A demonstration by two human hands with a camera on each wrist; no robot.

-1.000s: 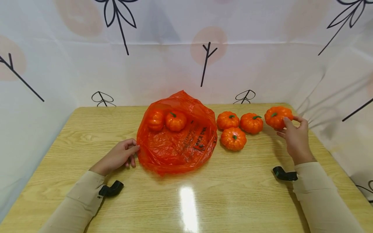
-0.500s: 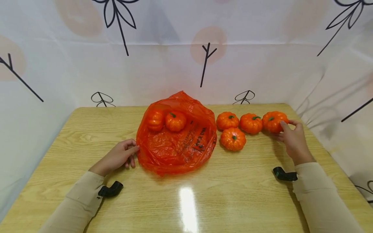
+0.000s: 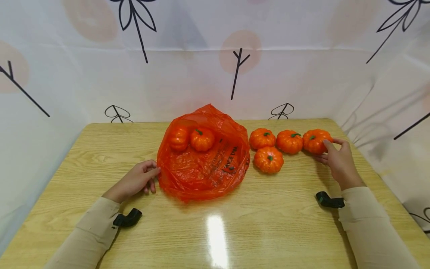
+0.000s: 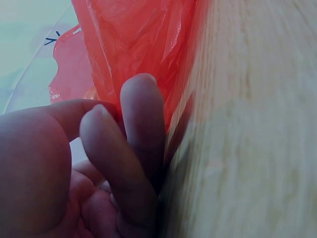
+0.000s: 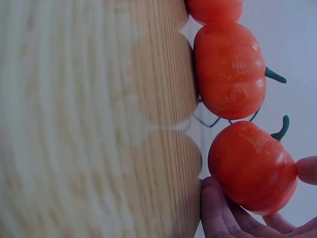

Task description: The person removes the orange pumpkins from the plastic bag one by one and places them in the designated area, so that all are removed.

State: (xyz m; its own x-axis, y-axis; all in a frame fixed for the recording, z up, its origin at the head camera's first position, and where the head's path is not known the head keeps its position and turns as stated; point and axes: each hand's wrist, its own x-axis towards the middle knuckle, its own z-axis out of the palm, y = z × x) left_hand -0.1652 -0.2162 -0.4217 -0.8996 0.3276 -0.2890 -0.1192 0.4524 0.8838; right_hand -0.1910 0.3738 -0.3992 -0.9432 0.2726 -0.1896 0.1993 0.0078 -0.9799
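Observation:
My right hand holds an orange toy pumpkin with a green stem, at the right end of a row of pumpkins. The thumb is on one side of it and the fingers reach underneath; in the right wrist view it tilts slightly, close over the tabletop. Beside it sit a second pumpkin, a third pumpkin and a nearer pumpkin. My left hand pinches the left edge of a red plastic bag. Inside the spread bag lie a sideways pumpkin and an upright pumpkin.
The wooden table carries everything and ends at a patterned cloth backdrop. A black mount sits at the left wrist, another black mount at the right wrist. Dark lettering marks the bag's right side.
My right hand has lowered the pumpkin and brought it slightly left, up against the row's end. The left hand and the bag stay where they were.

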